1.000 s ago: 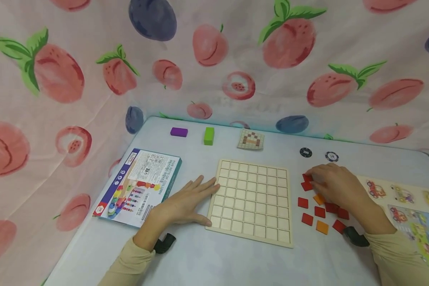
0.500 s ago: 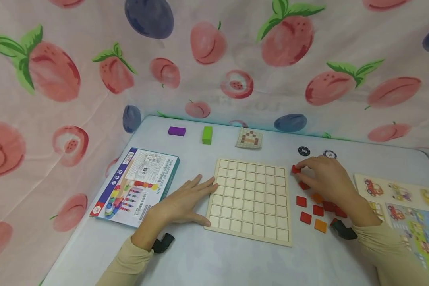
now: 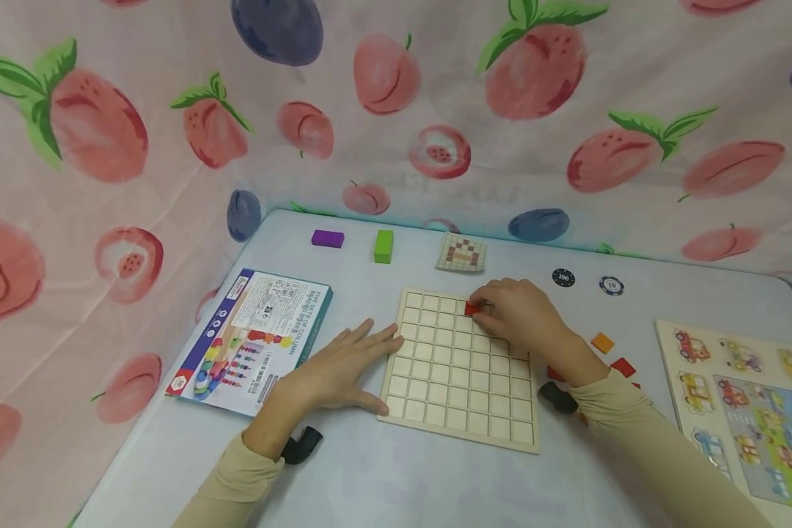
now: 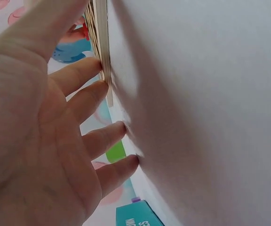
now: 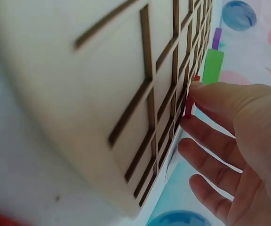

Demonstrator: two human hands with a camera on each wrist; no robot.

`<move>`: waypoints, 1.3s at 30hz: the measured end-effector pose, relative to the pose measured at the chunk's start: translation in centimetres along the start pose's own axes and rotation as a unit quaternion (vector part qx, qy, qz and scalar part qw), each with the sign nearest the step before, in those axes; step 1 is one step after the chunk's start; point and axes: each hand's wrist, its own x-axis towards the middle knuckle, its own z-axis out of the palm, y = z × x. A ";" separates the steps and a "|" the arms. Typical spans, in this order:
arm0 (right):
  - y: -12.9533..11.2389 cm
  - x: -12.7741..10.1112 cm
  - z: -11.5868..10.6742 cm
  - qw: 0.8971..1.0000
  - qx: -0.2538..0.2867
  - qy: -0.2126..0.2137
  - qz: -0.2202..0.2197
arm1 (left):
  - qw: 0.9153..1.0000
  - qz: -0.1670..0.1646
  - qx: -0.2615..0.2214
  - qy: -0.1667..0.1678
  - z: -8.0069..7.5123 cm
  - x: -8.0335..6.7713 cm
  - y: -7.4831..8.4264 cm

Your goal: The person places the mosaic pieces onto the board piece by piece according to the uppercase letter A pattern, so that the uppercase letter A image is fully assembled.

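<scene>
A wooden grid board [image 3: 458,367] lies flat at the middle of the table, its square cells bare apart from the one under my right hand. My right hand [image 3: 524,315] pinches a red square tile [image 3: 471,309] between thumb and index finger over the board's far row; the right wrist view shows the tile [image 5: 189,101] on edge at the grid. My left hand [image 3: 343,370] is spread along the board's left edge, with fingertips [image 4: 100,66] against its side. Loose orange [image 3: 603,342] and red tiles [image 3: 623,367] lie right of the board, several partly hidden by my right forearm.
A pattern card [image 3: 462,253], a green block [image 3: 383,247] and a purple block [image 3: 328,238] stand along the back. Two round chips [image 3: 564,278] lie back right. A boxed toy [image 3: 251,345] is at left, a picture puzzle board [image 3: 746,418] at right.
My right hand has picked up a red tile from the loose ones and carried it left onto the board's far row. My left hand stays at the board's left edge.
</scene>
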 end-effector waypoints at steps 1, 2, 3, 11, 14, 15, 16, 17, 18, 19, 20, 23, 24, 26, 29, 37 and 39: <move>-0.1 0.2 0.1 1.000 -0.004 -0.001 -0.001 | 1.000 0.000 0.001 0.001 0.0 0.1 0.0; -0.2 0.4 0.2 1.000 -0.008 0.000 -0.001 | 1.000 -0.001 0.003 0.002 0.0 0.1 -0.1; -0.3 0.6 0.3 1.000 -0.010 0.002 -0.002 | 1.000 -0.002 0.004 0.003 0.1 0.2 -0.1; -0.3 0.8 0.9 1.000 0.011 0.002 -0.005 | 1.000 0.000 0.016 0.004 0.1 0.2 0.0; -0.4 0.7 0.8 1.000 0.013 0.000 -0.011 | 1.000 0.005 0.021 0.007 0.0 0.3 0.1; -0.3 0.6 0.7 1.000 0.012 -0.001 -0.012 | 1.000 0.006 0.023 0.008 -0.1 0.3 0.1; -0.3 0.5 0.6 1.000 0.011 -0.001 -0.013 | 1.000 0.007 0.023 0.009 -0.1 0.3 0.1; -0.3 0.4 0.5 1.000 0.010 -0.001 -0.014 | 1.000 0.006 0.022 0.010 -0.2 0.3 0.1; -0.2 0.2 0.5 1.000 0.011 -0.002 -0.014 | 1.000 0.005 0.021 0.010 -0.2 0.3 0.1; 0.0 0.0 0.4 1.000 0.012 -0.005 -0.011 | 1.000 0.003 0.019 0.010 -0.2 0.3 0.1; 0.2 -0.3 0.3 1.000 0.013 -0.008 -0.007 | 1.000 0.002 0.016 0.009 -0.2 0.3 0.1; 1.1 -1.7 0.0 1.000 0.014 -0.011 0.006 | 1.000 -0.001 0.010 0.005 -0.1 0.2 0.1; 1.6 -2.3 -0.1 1.000 0.013 -0.011 0.012 | 1.000 0.000 0.009 0.004 0.0 0.2 0.1; 2.7 -3.7 -0.5 0.999 0.014 -0.011 0.028 | 1.000 0.001 0.010 0.001 0.1 0.2 0.0; 4.3 -5.6 -1.3 0.998 0.013 -0.015 0.052 | 1.000 0.001 0.016 -0.001 0.1 0.3 0.0; 7.0 -9.5 -2.7 0.995 0.023 -0.036 0.089 | 1.000 0.000 0.011 -0.002 -0.1 0.3 0.0; 7.3 -10.0 -2.7 0.994 0.027 -0.045 0.091 | 1.000 -0.001 0.008 -0.003 0.0 0.3 0.0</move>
